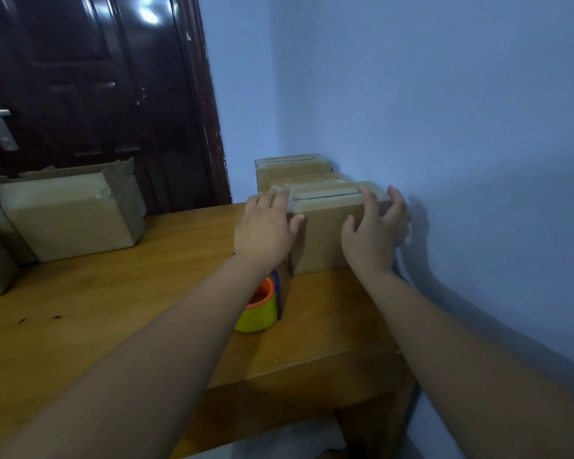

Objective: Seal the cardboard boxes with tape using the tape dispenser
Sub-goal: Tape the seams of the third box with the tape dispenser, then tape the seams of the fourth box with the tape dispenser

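A small taped cardboard box point(323, 236) stands on the wooden table point(113, 313) close to the blue wall. My left hand point(265, 230) lies against its left top edge with fingers straight and the thumb on the front face. My right hand point(375, 230) is at its right top corner, fingers spread and loosely bent over the edge. Two more taped boxes point(292, 167) sit in a row behind it. The tape dispenser point(262, 306), orange and yellow-green with a blue frame, rests on the table below my left forearm, partly hidden by it.
Several larger cardboard boxes point(70, 220) stand at the table's left side, one with raised flaps. A dark wooden door point(90, 77) with a metal handle is behind them. The blue wall point(444, 111) runs along the right. The table's front edge drops off near the bottom.
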`<state>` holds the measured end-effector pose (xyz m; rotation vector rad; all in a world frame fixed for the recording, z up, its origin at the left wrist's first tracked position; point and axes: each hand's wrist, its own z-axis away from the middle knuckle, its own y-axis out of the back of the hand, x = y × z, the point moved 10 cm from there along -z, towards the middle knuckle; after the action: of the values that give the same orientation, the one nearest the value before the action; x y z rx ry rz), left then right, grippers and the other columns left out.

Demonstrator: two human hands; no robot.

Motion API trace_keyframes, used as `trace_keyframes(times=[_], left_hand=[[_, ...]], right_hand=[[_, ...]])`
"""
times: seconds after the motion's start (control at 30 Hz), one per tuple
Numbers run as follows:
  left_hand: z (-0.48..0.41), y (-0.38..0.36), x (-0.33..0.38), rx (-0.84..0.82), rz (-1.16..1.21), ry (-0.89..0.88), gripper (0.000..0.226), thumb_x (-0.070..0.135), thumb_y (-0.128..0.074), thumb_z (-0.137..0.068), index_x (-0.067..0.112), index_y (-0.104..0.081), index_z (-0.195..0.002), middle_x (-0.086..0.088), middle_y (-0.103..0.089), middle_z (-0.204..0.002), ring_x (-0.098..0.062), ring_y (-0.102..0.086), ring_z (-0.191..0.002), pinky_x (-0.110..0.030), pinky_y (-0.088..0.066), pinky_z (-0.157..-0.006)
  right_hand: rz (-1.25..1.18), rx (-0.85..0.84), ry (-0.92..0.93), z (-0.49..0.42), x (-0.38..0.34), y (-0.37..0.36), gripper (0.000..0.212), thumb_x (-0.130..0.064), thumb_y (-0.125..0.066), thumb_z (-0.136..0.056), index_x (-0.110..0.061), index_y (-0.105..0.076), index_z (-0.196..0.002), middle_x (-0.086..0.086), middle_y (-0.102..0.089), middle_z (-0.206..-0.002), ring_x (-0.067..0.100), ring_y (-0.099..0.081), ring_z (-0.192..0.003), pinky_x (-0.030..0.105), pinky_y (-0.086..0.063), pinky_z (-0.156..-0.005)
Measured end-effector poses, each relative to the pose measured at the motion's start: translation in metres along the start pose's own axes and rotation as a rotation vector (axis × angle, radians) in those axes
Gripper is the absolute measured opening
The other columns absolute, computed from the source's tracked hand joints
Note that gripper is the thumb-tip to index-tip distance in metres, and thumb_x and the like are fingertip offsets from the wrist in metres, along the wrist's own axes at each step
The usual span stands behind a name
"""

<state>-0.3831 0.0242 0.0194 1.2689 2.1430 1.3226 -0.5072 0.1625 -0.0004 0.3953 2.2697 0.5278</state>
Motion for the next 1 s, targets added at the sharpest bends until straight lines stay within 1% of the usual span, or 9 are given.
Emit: trace_keyframes(times=[0.07,0.2,0.3,0.4,0.57,0.7,0.8,0.9,1.0], left_hand=[[0.009,0.012,-0.007,0.046,-0.135,-0.026,0.06,0.044,-0.04,-0.097,0.02,-0.022,-0.149,-0.004,-0.026,-0.154,-0.025,-0.018,-0.142,-0.04,-0.027,-0.113],[0.025,0.034,-0.044,0.069,-0.295,0.023,0.057,0.032,-0.041,-0.098,0.018,-0.021,-0.149,-0.004,-0.015,-0.158,-0.025,-0.006,-0.146,-0.04,-0.019,-0.114],[0.036,0.053,-0.081,0.082,-0.354,0.078,0.062,0.029,-0.04,-0.095,0.016,-0.015,-0.151,-0.006,-0.009,-0.159,-0.027,-0.001,-0.146,-0.043,-0.016,-0.115],[0.046,0.076,-0.122,0.108,-0.397,0.145,0.066,0.03,-0.041,-0.095,0.014,-0.01,-0.151,-0.008,-0.006,-0.159,-0.028,0.0,-0.146,-0.044,-0.014,-0.115],[0.055,0.096,-0.201,0.085,-0.341,0.316,0.069,0.03,-0.043,-0.094,0.015,-0.008,-0.151,-0.008,-0.007,-0.159,-0.028,-0.002,-0.146,-0.044,-0.016,-0.116],[0.059,0.091,-0.271,0.025,-0.156,0.488,0.067,0.029,-0.05,-0.094,0.016,-0.015,-0.15,-0.007,-0.008,-0.159,-0.029,-0.006,-0.145,-0.043,-0.019,-0.115],[0.066,0.079,-0.32,-0.031,-0.06,0.602,0.061,0.029,-0.053,-0.094,0.016,-0.025,-0.147,-0.007,-0.01,-0.158,-0.031,-0.014,-0.143,-0.044,-0.026,-0.112],[0.07,0.061,-0.358,-0.077,-0.017,0.668,0.058,0.028,-0.05,-0.096,0.017,-0.025,-0.148,-0.008,-0.013,-0.157,-0.031,-0.019,-0.141,-0.043,-0.028,-0.111],[0.068,0.047,-0.387,-0.035,0.105,0.716,0.06,0.025,-0.048,-0.097,0.011,-0.022,-0.149,-0.01,-0.016,-0.157,-0.029,-0.019,-0.142,-0.04,-0.026,-0.112]], right_hand=[[0.041,0.005,0.176,0.007,-0.036,0.001,0.047,-0.016,-0.058,-0.084,-0.023,-0.052,-0.13,0.015,-0.034,-0.144,0.032,-0.03,-0.133,0.051,-0.027,-0.108],[-0.107,-0.126,0.423,0.021,-0.105,-0.012,0.046,-0.007,-0.058,-0.081,-0.017,-0.058,-0.126,0.011,-0.051,-0.128,0.029,-0.041,-0.123,0.05,-0.038,-0.103],[-0.112,-0.246,0.553,0.036,-0.154,-0.028,0.045,-0.006,-0.056,-0.083,-0.016,-0.057,-0.127,0.01,-0.05,-0.133,0.028,-0.039,-0.128,0.047,-0.035,-0.108],[-0.064,-0.376,0.601,0.048,-0.193,-0.053,0.049,-0.009,-0.051,-0.087,-0.021,-0.05,-0.135,0.007,-0.041,-0.145,0.025,-0.028,-0.137,0.045,-0.029,-0.112],[-0.082,-0.601,0.545,0.067,-0.238,-0.109,0.057,-0.013,-0.047,-0.091,-0.025,-0.035,-0.145,0.003,-0.031,-0.153,0.024,-0.017,-0.142,0.042,-0.023,-0.116],[-0.084,-0.758,0.484,0.086,-0.266,-0.168,0.057,-0.023,-0.049,-0.096,-0.027,-0.028,-0.149,0.003,-0.028,-0.155,0.026,-0.017,-0.144,0.04,-0.023,-0.115],[-0.092,-0.853,0.417,0.098,-0.283,-0.21,0.059,-0.036,-0.049,-0.098,-0.028,-0.023,-0.15,0.006,-0.029,-0.154,0.03,-0.02,-0.142,0.044,-0.025,-0.113],[-0.176,-0.91,0.284,0.101,-0.295,-0.249,0.061,-0.043,-0.045,-0.098,-0.028,-0.018,-0.151,0.011,-0.033,-0.149,0.033,-0.028,-0.138,0.045,-0.031,-0.112],[-0.27,-0.937,0.136,0.103,-0.3,-0.285,0.063,-0.048,-0.041,-0.098,-0.026,-0.015,-0.152,0.011,-0.036,-0.149,0.033,-0.036,-0.134,0.044,-0.036,-0.108]])
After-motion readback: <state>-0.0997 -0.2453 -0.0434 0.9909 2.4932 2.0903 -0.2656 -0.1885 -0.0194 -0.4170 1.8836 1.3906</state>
